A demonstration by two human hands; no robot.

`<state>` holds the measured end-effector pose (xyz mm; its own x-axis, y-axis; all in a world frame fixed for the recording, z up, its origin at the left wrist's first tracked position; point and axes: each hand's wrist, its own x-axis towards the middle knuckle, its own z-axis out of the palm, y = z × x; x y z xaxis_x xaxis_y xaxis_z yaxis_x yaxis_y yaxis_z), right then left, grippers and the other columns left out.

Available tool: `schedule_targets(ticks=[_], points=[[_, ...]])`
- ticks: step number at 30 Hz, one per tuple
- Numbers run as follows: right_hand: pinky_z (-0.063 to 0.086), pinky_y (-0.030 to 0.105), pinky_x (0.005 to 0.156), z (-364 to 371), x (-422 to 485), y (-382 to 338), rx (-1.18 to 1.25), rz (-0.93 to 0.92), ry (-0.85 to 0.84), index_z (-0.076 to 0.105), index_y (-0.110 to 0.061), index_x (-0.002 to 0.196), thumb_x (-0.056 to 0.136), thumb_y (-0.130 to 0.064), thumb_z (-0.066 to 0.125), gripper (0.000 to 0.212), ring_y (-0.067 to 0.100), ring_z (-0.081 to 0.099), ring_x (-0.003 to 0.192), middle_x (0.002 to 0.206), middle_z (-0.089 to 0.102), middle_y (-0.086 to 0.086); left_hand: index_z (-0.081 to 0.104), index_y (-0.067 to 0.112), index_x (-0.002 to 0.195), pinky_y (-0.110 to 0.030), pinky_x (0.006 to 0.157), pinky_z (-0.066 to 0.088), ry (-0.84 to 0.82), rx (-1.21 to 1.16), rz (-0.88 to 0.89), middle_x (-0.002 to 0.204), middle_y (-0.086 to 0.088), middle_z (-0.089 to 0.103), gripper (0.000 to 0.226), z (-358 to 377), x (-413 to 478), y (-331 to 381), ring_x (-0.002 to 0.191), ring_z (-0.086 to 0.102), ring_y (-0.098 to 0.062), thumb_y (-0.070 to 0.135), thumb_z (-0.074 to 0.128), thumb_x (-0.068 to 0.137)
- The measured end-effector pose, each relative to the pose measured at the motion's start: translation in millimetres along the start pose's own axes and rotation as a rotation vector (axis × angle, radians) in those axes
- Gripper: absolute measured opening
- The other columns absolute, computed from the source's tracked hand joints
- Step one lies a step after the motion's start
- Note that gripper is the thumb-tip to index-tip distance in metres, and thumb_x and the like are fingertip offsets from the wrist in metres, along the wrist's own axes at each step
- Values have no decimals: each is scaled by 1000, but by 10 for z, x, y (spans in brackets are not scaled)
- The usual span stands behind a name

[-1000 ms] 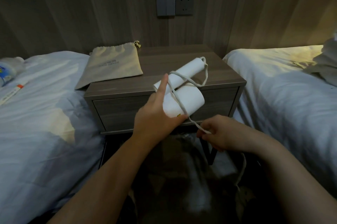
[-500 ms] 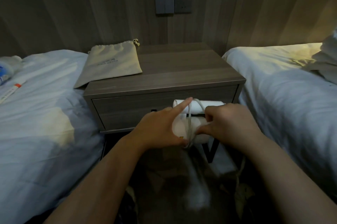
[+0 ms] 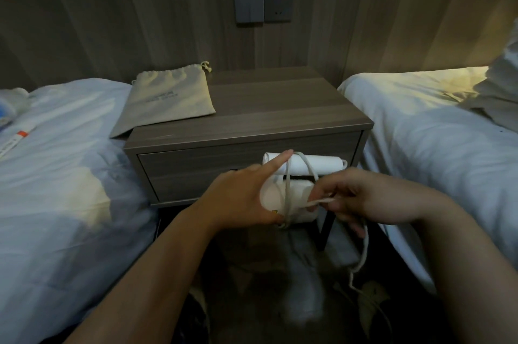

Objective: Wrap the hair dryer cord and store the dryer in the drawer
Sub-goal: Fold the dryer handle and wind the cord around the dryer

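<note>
A white folded hair dryer point(image 3: 297, 198) hangs in the air in front of the nightstand's shut drawer point(image 3: 201, 172). My left hand point(image 3: 244, 198) grips its body from the left, forefinger stretched along the handle. The pale cord point(image 3: 287, 192) loops around the dryer twice. My right hand point(image 3: 344, 198) pinches the cord just right of the dryer. The loose end trails down from that hand toward the floor point(image 3: 361, 262).
A beige drawstring pouch point(image 3: 168, 97) lies on the wooden nightstand point(image 3: 280, 108), overhanging its left edge. White beds flank it on the left point(image 3: 56, 175) and right point(image 3: 434, 133). A switch and socket point(image 3: 262, 4) sit on the wall behind.
The dryer came down from above the nightstand top to drawer height. My right hand rose to the dryer, laid a cord loop around it, then drew slightly right.
</note>
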<state>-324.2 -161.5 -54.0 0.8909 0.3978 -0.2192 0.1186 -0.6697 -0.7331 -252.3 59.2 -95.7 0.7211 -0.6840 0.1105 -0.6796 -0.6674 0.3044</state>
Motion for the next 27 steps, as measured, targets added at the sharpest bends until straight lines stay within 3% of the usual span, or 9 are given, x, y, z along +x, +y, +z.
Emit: schedule_targets(ticks=[2,4,6,10,13,16,19,22,27], points=[[53,36,60,-12,50,-21,-159,-32,215,66,-31,78,86,-2,55,32,17,62,56,60,65,-5,-15,60,135,-34,89,43,1,19,13,136,3,49,107,-18,-10,17,113,53,-17,57,68,68],[51,31,73,-9,87,-51,-304,-39,401,67,-34,74,82,-8,64,27,8,63,70,71,66,-11,-14,60,135,-33,89,42,-10,19,19,136,4,49,106,-27,-24,35,113,52,-16,57,68,68],[47,28,69,19,91,-85,-356,-25,554,61,-35,68,78,-19,70,21,4,58,70,66,60,-15,-15,62,134,-34,91,43,-33,5,25,136,4,49,107,-27,-38,53,113,52,-15,56,69,68],[41,30,55,22,87,-55,-431,51,760,47,-28,59,60,-41,81,36,13,54,60,56,53,-9,-14,61,135,-25,85,41,-63,5,63,131,6,52,107,13,-52,93,108,53,-12,56,69,67],[43,30,57,0,135,8,-322,122,758,53,-25,57,56,-37,84,33,12,56,62,59,57,-7,-14,62,133,-27,84,43,-63,24,79,127,8,53,107,35,-57,106,106,53,-13,56,69,66],[52,31,71,-54,123,89,-84,26,678,64,-31,62,73,-15,76,23,12,65,73,71,69,-5,-12,61,135,-27,82,43,-63,44,90,127,8,53,108,56,-56,96,107,54,-13,57,69,65],[50,15,70,-130,94,140,5,-14,556,68,-32,75,83,-4,62,31,-1,66,76,81,70,-9,-11,60,136,-23,80,38,-85,32,84,132,10,50,108,72,-51,82,111,51,-12,56,71,65],[48,9,61,-148,210,167,-8,4,630,67,-31,73,80,-7,68,24,-3,62,64,71,68,-7,-14,63,133,-22,83,36,-99,-13,90,138,11,46,111,74,-53,88,114,49,-11,55,73,64],[40,20,51,-159,380,175,-100,118,766,61,-20,61,69,-22,79,20,10,53,53,59,63,3,-15,67,128,-27,94,42,-115,-91,118,140,12,44,110,76,-59,123,119,46,-10,52,75,65]])
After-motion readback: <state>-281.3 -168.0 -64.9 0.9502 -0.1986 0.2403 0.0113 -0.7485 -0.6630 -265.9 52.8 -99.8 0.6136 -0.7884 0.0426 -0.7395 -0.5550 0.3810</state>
